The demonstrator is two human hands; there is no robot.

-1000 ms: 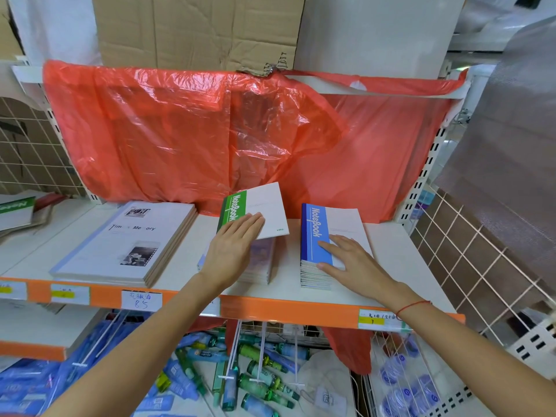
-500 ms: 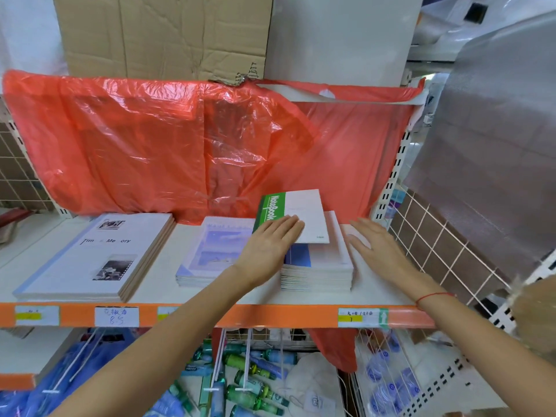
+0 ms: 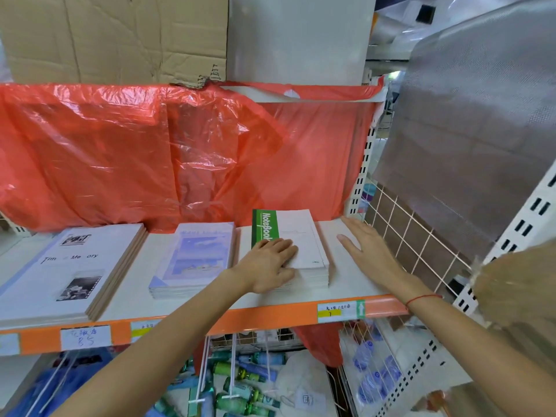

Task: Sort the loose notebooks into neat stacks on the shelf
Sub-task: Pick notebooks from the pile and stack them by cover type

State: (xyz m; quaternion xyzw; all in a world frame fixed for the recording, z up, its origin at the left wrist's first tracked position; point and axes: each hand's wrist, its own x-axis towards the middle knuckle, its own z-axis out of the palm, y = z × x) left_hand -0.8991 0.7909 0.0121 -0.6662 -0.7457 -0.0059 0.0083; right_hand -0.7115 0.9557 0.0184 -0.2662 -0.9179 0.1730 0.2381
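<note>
Your left hand (image 3: 267,264) covers the near left corner of the green notebook (image 3: 293,236), hiding the end of its title and the covers stacked beneath. The price tag (image 3: 341,312) writing is too small to read. A tan blur (image 3: 517,284) at right, perhaps hair, is cut off.

A single head-worn wide-angle camera looks forward and down at the shelf (image 3: 346,284) from close range, both forearms reaching in from the bottom edge, the lower shelf visible beneath.
</note>
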